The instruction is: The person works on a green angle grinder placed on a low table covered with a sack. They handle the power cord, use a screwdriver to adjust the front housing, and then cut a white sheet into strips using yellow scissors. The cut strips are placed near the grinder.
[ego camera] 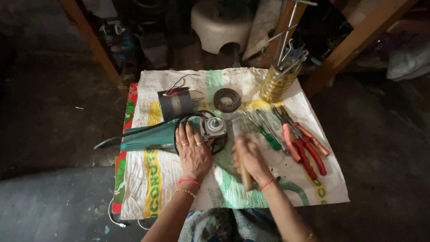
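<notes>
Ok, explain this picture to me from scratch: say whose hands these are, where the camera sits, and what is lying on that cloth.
One picture, from a camera worn on a person's head, looking down at their own two bare hands. A printed woven sack is spread out as a work surface. The left hand presses flat on a green angle grinder with its metal gear end exposed. The right hand is blurred and grips a wooden handle; what tool it is cannot be told. Around them lie a dark motor part with wires, a round ring-shaped part, a green-handled screwdriver, red-handled pliers and a yellowish jar of tools.
</notes>
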